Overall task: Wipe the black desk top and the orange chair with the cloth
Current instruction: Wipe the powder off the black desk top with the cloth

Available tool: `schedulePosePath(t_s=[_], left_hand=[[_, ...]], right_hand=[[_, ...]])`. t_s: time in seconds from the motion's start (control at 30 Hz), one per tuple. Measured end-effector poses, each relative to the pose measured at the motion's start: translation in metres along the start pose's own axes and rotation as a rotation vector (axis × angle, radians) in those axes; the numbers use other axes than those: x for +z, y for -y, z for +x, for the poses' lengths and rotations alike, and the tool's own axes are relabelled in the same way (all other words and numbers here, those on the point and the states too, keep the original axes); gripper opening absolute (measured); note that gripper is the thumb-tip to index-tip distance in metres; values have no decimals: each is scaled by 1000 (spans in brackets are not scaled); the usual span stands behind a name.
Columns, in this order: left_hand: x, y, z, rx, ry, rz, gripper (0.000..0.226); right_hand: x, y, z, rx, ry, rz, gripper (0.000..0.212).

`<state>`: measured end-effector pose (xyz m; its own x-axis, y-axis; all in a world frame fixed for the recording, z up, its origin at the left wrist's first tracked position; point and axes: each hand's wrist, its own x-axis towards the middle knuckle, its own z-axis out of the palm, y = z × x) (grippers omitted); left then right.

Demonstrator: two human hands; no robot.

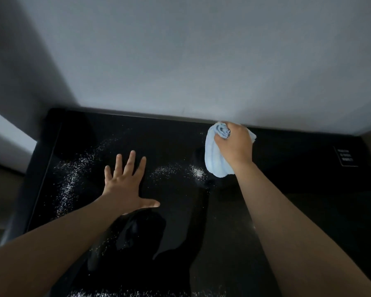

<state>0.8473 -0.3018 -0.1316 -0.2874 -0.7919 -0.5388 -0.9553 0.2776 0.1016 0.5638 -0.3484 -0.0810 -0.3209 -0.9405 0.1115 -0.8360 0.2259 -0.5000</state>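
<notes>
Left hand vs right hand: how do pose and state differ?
The left hand is spread flat, fingers straight; the right hand is curled.
The left hand holds nothing; the right hand grips the light blue cloth.
The left hand is mid-desk among white specks; the right hand is near the wall.
Shared: both are over the black desk top.

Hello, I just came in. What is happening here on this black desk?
A person is wiping the black desk top. The right hand grips a bunched light blue cloth near the back edge, close to the wall. The left hand rests flat on the desk with its fingers spread. White powder or crumbs still lie scattered over the left and middle parts, with a small pile just left of the cloth. The right side looks clean. No orange chair is in view.
</notes>
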Motion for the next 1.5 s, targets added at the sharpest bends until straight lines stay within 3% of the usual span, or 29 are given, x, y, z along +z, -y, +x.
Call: schedulePosePath(t_s=[0.13,0.53,1.0,1.27,1.5], left_hand=[[14,3,3,-14,12,-2,136],[13,2,4,-16,57,-21,135],[11,2,4,-13,69,-39,135],[10,2,6,-16,79,-30,135],[10,2,6,-15,86,-15,135]], right_hand=[[26,0,31,-8,44,-13,5],[74,-3,56,48,199,-152,15],[68,-17,24,-35,191,-146,15],[63,-21,5,-31,178,-151,26],[59,-24,-15,-16,184,-153,19]])
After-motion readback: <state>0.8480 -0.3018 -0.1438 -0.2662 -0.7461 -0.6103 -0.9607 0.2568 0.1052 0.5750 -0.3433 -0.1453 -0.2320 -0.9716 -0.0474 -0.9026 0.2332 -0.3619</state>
